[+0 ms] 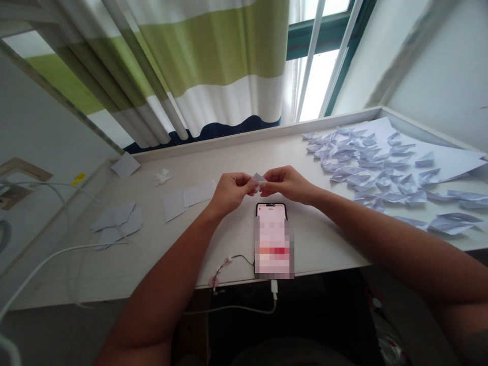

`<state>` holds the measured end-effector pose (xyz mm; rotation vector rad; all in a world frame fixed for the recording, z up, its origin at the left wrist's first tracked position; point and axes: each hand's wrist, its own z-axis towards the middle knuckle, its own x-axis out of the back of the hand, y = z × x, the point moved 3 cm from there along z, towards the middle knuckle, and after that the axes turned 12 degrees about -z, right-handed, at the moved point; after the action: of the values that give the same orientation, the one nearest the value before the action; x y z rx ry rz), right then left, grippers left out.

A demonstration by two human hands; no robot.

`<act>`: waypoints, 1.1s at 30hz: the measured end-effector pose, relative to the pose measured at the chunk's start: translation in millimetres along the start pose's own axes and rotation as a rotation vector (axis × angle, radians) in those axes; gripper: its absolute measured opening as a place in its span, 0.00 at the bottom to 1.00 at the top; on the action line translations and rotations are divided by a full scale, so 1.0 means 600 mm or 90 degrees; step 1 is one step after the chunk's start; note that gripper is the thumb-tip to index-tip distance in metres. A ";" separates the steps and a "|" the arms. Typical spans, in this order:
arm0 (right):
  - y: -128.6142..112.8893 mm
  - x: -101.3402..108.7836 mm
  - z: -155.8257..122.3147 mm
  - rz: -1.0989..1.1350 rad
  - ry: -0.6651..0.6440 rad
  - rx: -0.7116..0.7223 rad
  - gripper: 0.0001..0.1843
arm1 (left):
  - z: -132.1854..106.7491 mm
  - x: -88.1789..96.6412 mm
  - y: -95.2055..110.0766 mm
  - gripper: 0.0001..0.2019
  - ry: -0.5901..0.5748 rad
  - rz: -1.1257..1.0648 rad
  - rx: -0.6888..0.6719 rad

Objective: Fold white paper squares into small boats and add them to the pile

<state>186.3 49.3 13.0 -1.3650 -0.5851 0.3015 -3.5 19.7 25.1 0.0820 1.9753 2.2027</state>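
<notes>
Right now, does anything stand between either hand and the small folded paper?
Nothing visible does: the left hand and right hand both already pinch the folded paper. The phone lies nearer the person, not between them.

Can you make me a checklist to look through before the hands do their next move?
1. Left hand on the small paper: ok, fingers pinch it.
2. Right hand on it too: ok.
3. Neat creases in it: cannot tell, too small to see.
4. Phone well back from the front edge of the desk: not ok, its lower end is at the edge.
5. Folded papers apart from both hands: ok, off to the right.
</notes>
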 end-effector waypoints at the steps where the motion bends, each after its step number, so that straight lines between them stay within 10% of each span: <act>1: -0.001 0.000 0.000 0.000 0.002 0.005 0.22 | -0.001 -0.002 0.002 0.22 -0.005 0.004 -0.012; 33: -0.020 0.001 -0.006 -0.041 0.183 0.159 0.26 | -0.001 -0.010 0.013 0.18 0.069 -0.077 -0.097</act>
<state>187.4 44.6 24.2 -1.1207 -0.3390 0.1171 1.6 17.1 33.0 -0.1750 1.8037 2.3139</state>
